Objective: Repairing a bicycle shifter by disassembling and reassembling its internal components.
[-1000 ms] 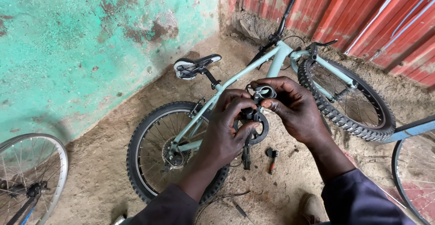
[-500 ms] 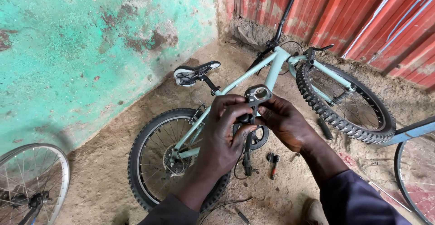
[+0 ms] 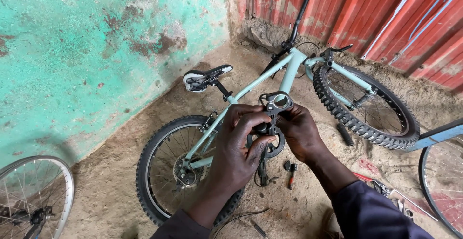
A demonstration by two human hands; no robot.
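Both my hands hold a small black bicycle part with a round clamp ring (image 3: 279,102) at chest height. My left hand (image 3: 238,147) wraps its fingers over the lower body of the part. My right hand (image 3: 300,130) grips it from the right side, thumb near the ring. Below them a pale green bicycle (image 3: 289,70) lies on its side on the dirt floor, saddle (image 3: 207,77) toward the wall, rear wheel (image 3: 166,171) under my left arm, front wheel (image 3: 366,106) at the right.
A green plastered wall (image 3: 87,51) runs along the left and red corrugated sheets (image 3: 386,12) along the back. A loose spoked wheel (image 3: 34,195) lies at bottom left, another wheel (image 3: 441,181) at the right edge. Small tools (image 3: 292,171) and pliers (image 3: 381,186) lie on the ground.
The view has shifted so the bicycle sits slightly lower and closer. My hands have turned the black part a little, and my right hand has slid lower along it.
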